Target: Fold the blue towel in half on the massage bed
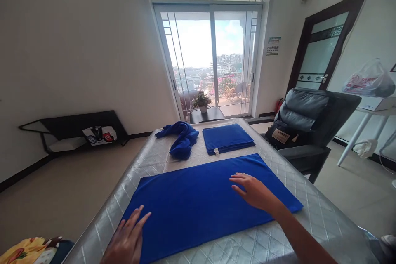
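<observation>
Blue fabric rectangle [194, 200] lies flat on the quilted silver mattress [253, 243], beneath the left hand [125, 237] and right hand [252, 192], both spread; a folded blue fabric stack [229, 137] looks done, the rectangle and crumpled blue fabric bundle [182, 146] unfinished.

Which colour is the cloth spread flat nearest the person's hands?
The spread cloth is plain deep blue, as the head view shows.
</observation>
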Available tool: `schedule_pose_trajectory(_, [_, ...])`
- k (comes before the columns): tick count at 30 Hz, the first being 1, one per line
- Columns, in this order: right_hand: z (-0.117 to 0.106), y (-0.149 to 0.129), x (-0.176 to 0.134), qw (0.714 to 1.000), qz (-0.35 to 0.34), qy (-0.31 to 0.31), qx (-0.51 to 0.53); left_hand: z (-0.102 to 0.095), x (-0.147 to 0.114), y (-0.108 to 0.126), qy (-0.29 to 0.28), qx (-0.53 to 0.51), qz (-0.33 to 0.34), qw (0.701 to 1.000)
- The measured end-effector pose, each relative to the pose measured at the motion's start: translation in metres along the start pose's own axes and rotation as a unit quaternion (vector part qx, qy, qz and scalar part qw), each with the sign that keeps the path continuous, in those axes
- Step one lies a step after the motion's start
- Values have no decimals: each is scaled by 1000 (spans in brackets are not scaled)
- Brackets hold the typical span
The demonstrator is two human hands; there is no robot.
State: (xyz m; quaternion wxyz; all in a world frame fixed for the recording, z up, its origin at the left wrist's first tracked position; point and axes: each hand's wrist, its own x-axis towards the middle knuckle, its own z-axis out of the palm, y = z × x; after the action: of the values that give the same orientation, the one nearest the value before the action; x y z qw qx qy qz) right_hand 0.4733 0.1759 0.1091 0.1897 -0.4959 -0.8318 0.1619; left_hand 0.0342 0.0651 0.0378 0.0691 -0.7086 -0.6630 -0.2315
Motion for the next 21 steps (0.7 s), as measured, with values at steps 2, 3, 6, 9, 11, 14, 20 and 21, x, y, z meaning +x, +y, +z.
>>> schedule_pose_trajectory(2, [26,-23,43,999,-36,-19,14,11,48,42,-46,-24,74,996])
schedule_pose_trajectory(3, [41,-31,62,998,-50,-26,11,18,72,62,-81,-31,106,991])
schedule_pose_trajectory(6, [87,-36,102,999,-33,-20,1,53,133,106,-141,-24,162,976])
schedule_pose_trajectory(9, [122,-28,117,1000,-6,-4,0,100,169,121,-127,22,175,976])
schedule_pose_trajectory(11, [135,-23,118,1000,-8,-1,-9,133,179,119,-94,58,191,975])
schedule_pose_trajectory(14, [141,-19,116,1000,-8,-10,-26,169,179,107,-52,94,231,967])
schedule_pose_trajectory(20, [136,-11,120,999,16,-4,-37,179,174,102,-57,81,208,973])
schedule_pose_trajectory(21, [134,-6,121,999,29,-3,-40,178,175,103,-65,74,192,976])
